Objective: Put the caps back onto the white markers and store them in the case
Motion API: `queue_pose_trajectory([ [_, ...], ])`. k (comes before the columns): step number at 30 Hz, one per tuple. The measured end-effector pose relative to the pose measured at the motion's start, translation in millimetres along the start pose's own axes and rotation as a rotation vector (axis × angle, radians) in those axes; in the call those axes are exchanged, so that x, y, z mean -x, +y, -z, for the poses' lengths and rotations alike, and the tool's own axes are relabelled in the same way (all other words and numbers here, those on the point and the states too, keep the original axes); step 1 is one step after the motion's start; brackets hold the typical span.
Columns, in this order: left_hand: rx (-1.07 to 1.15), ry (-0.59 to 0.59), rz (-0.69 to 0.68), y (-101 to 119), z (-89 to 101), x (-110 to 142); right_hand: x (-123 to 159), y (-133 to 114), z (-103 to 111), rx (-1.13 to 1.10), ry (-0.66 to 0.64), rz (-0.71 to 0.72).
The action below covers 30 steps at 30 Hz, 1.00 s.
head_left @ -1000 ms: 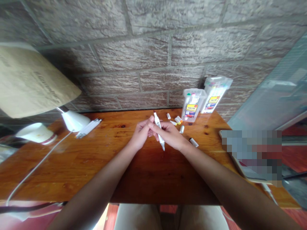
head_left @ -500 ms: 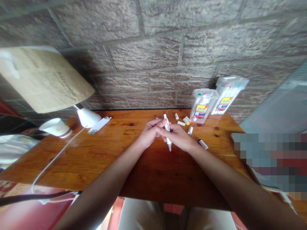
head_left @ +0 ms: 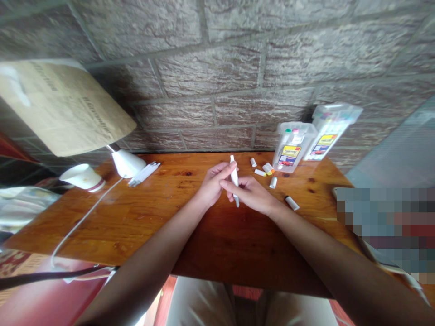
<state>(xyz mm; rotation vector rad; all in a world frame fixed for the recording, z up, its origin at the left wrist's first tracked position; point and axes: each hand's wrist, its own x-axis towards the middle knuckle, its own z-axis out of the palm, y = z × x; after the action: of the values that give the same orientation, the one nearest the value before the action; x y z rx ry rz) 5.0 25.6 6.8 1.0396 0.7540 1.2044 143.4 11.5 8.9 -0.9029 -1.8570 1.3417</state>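
A white marker (head_left: 234, 180) stands nearly upright over the middle of the wooden table, its grey tapered end pointing down towards me. My left hand (head_left: 215, 184) grips its upper part, with the thumb pressed along the barrel. From the other side, my right hand (head_left: 254, 194) has its fingers closed around the lower part, and its thumb reaches across the barrel. Both hands nearly touch. Just beyond my right hand lie several loose marker caps, among them a white one (head_left: 273, 182) and a yellow-ended one (head_left: 260, 173). A dark-ended cap (head_left: 292, 203) rests farther right.
Two clear marker cases (head_left: 294, 147) (head_left: 328, 131) stand at the back right by the stone wall. On the left are a lamp (head_left: 127, 164), several white markers (head_left: 145, 174), a paper cup (head_left: 83, 177) and a white cord (head_left: 86, 217). A blurred-out device (head_left: 380, 226) lies at right.
The marker has turned slightly in my hands: its printed lettering and the reddish tip at its top no longer show. My left hand's thumb now lies higher along the barrel. The view shifted slightly.
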Motion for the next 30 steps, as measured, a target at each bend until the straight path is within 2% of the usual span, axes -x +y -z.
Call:
queue_pose_trajectory([
  [6, -0.026, -0.046, 0.032, -6.4, 3.3, -2.8, -0.5, 3.2, 0.6, 0.040, -0.004, 0.074],
  [10, -0.022, -0.026, 0.048, -6.7, 3.4, -3.8, -0.7, 5.1, 0.8, 0.078, 0.001, 0.070],
  [17, -0.054, -0.115, 0.050, -1.6, 7.0, -2.0, -0.1, 2.6, 0.6, 0.079, 0.002, 0.078],
  [22, -0.042, -0.128, 0.060, 0.9, 6.7, -0.4, 0.9, 2.4, 0.2, 0.086, -0.017, 0.095],
  [30, -0.060, -0.136, 0.062, 0.2, 6.6, -1.4, 0.7, 4.6, -2.1, 0.134, 0.062, 0.088],
])
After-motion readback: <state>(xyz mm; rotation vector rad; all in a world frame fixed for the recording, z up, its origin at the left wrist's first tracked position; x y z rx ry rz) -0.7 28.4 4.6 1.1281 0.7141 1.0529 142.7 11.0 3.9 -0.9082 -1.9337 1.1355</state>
